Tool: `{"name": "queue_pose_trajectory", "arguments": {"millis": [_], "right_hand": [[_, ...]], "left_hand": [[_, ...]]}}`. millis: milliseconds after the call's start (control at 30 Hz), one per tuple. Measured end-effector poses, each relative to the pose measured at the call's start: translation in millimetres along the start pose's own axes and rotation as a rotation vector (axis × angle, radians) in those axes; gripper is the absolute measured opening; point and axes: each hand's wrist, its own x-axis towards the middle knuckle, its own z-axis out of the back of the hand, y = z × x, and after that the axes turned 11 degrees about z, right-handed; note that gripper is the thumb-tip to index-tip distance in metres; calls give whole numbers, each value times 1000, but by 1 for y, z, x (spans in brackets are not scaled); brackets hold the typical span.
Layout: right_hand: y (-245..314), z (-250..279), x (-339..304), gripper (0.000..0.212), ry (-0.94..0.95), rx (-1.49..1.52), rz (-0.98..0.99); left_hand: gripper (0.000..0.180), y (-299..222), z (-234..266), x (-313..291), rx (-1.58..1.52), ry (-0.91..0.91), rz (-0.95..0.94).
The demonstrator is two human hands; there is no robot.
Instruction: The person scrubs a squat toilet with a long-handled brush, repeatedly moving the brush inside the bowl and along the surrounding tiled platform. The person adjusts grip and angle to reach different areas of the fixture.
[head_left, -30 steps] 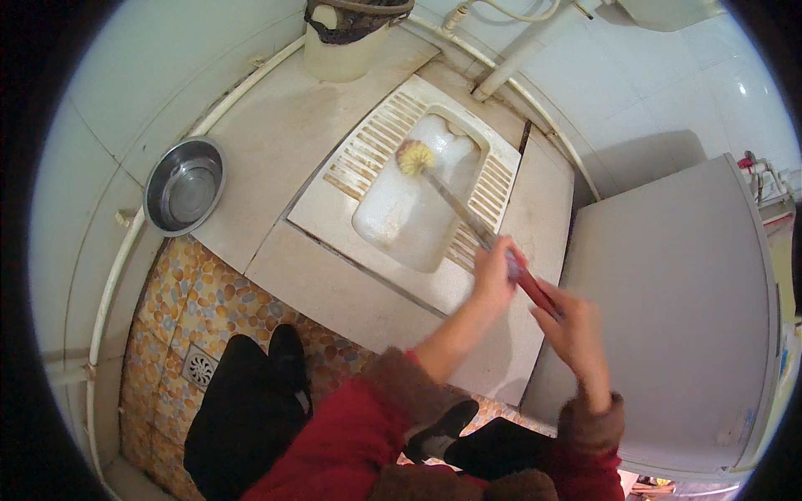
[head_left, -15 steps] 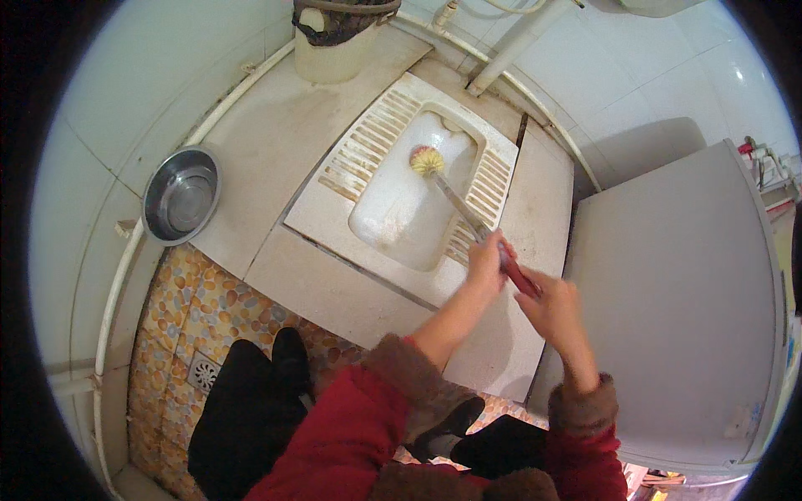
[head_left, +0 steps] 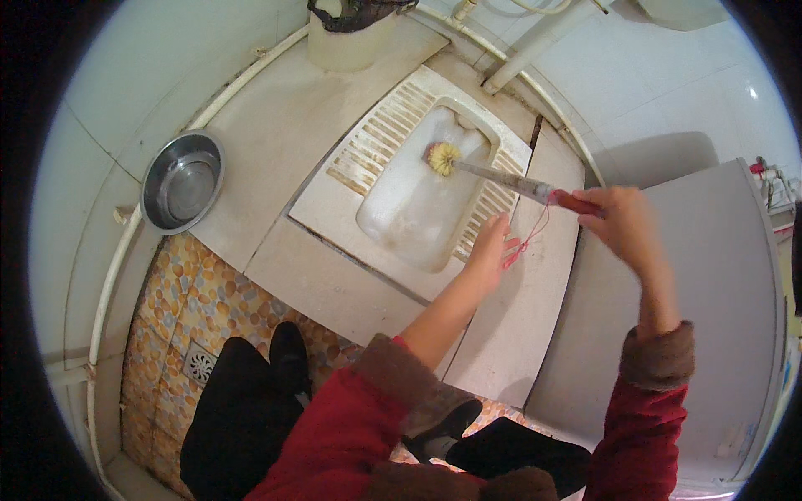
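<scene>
Gripping the red-handled toilet brush [head_left: 510,179], my right hand [head_left: 622,224] scrubs the white squat pan [head_left: 418,200]; my left hand [head_left: 491,249] hovers open.

Tiled bathroom with squat toilet [head_left: 418,200]

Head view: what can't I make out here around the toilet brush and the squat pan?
- Toilet brush: its red grip is buried in the right hand, so the handle's end is hidden.
- Squat toilet pan: the drain is hidden under foamy water.
- Bin behind the pan: its top is cut off by the picture's upper edge.
- Left hand: touching the red loop cord or only near it, too small to tell.
</scene>
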Motion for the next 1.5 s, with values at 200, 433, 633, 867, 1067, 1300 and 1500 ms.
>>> {"name": "queue_pose_trajectory", "arguments": {"millis": [200, 433, 633, 867, 1067, 1300, 1500], "right_hand": [[46, -24, 78, 25, 45, -107, 9], [62, 26, 56, 24, 176, -162, -108], [65, -20, 57, 25, 39, -201, 87], [75, -25, 35, 19, 22, -181, 66], [51, -43, 6, 14, -17, -131, 124], [91, 98, -117, 32, 47, -232, 215], [147, 105, -112, 33, 264, -345, 85]], "left_hand": [[65, 20, 13, -23, 68, -56, -33], [66, 16, 11, -26, 82, -97, -177], [51, 11, 5, -36, -30, -175, -238], [57, 9, 22, -37, -53, -185, -266], [56, 15, 20, -37, -39, -153, -235], [88, 23, -3, -64, 1125, -412, -1194], [30, 19, 0, -49, 827, -304, -1287]]}}
